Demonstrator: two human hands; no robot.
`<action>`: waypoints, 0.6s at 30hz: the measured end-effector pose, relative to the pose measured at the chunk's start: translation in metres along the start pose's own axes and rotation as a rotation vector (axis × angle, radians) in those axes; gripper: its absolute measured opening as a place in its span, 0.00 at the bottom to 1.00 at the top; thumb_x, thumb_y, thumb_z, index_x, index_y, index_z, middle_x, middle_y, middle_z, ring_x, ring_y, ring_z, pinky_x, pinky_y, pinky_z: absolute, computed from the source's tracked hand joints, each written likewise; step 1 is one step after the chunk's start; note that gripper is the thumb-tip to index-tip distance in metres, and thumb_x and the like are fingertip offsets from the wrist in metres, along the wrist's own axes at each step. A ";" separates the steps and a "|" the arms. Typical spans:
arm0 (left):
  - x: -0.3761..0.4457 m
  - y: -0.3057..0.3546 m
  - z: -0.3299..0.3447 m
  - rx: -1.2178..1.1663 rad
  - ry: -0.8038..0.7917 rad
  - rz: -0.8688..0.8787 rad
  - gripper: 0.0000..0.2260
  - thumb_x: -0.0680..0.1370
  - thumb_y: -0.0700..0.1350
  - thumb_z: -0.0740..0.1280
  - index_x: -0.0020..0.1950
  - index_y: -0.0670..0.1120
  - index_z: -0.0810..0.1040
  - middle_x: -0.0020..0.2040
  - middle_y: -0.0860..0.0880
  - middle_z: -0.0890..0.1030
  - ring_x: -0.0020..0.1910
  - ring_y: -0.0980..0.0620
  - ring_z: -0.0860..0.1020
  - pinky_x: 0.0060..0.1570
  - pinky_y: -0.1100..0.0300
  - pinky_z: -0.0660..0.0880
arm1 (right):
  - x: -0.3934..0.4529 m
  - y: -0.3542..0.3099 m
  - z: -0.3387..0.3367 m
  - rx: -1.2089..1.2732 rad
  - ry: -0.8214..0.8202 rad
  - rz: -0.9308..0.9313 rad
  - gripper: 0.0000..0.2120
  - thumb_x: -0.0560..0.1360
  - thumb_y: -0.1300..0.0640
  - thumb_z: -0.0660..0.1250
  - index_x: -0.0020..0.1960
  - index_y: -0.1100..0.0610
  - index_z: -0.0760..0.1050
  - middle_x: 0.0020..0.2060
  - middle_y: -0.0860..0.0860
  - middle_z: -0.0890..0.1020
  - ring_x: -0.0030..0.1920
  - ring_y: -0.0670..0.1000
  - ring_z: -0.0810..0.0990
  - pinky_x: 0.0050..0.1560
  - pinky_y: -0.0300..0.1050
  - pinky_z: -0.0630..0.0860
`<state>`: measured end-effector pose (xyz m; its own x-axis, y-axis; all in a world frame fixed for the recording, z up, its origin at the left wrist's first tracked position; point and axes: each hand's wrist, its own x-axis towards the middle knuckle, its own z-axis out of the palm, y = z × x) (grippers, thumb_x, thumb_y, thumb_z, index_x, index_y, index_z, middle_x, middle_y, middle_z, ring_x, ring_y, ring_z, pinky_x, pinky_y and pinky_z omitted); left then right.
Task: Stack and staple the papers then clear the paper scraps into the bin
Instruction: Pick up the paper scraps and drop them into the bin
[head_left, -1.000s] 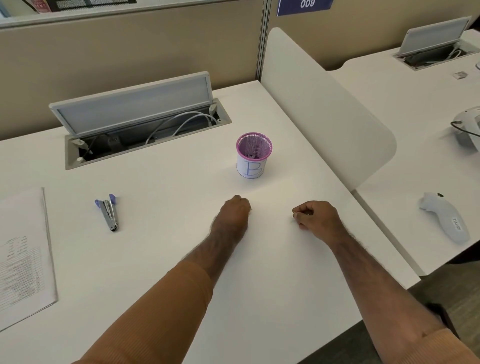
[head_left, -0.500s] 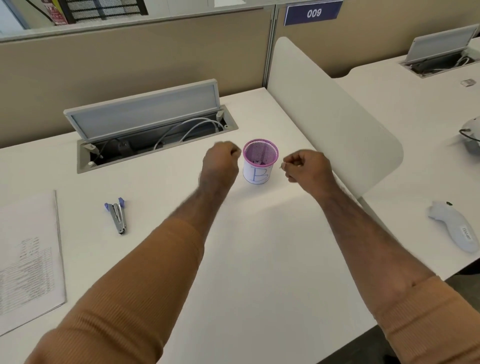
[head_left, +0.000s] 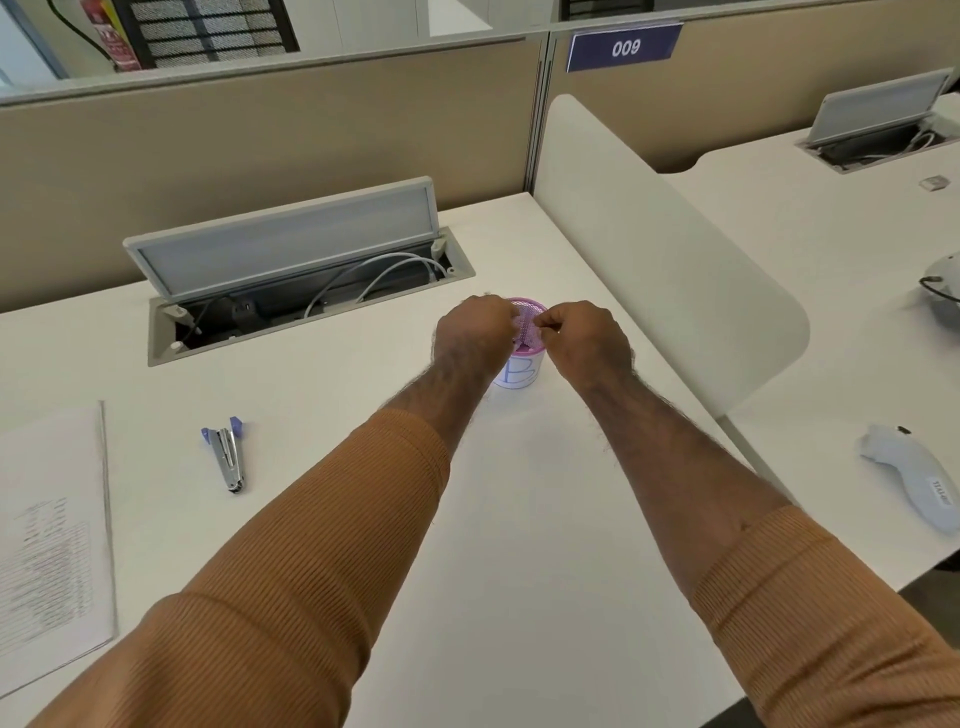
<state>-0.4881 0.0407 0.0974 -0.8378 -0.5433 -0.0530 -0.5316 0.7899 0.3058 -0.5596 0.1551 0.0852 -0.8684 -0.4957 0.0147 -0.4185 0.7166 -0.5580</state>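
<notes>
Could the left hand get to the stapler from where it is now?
Probably yes. The stapler lies alone on the bare desk, on the left hand's own side, with nothing between them. That hand is closed over the pink cup, so it would have to open first.

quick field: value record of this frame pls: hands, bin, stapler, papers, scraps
left hand: closed, over the bin's left rim
right hand: fingers pinched, over the bin's right rim
bin: pink mesh cup, upright on the desk, marked B
stapler: lying flat on the desk, left of the arms, untouched
papers: stacked at the desk's left edge
scraps: none visible on the desk; too small to tell in the hands
</notes>
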 end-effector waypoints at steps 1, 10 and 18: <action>0.001 0.000 0.000 0.004 -0.002 0.006 0.14 0.80 0.47 0.62 0.64 0.48 0.79 0.59 0.46 0.81 0.58 0.44 0.78 0.53 0.53 0.74 | 0.000 0.001 -0.001 0.009 0.006 0.000 0.13 0.74 0.55 0.63 0.54 0.47 0.83 0.51 0.47 0.86 0.51 0.55 0.82 0.49 0.47 0.79; -0.002 0.000 -0.003 -0.071 0.009 0.028 0.10 0.77 0.44 0.64 0.52 0.46 0.84 0.48 0.45 0.81 0.51 0.44 0.80 0.44 0.58 0.70 | -0.006 0.005 0.001 0.037 0.027 -0.020 0.13 0.75 0.53 0.63 0.55 0.47 0.82 0.54 0.45 0.85 0.53 0.53 0.82 0.52 0.50 0.80; 0.000 -0.003 -0.007 -0.117 0.047 0.002 0.09 0.77 0.45 0.66 0.53 0.46 0.85 0.49 0.46 0.83 0.49 0.46 0.80 0.47 0.56 0.75 | -0.015 0.000 -0.004 0.027 0.028 -0.047 0.13 0.75 0.54 0.64 0.56 0.49 0.82 0.55 0.47 0.85 0.54 0.53 0.82 0.53 0.49 0.80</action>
<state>-0.4850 0.0362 0.1033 -0.8307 -0.5567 -0.0089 -0.5097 0.7540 0.4144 -0.5480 0.1645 0.0881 -0.8552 -0.5143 0.0641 -0.4519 0.6794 -0.5780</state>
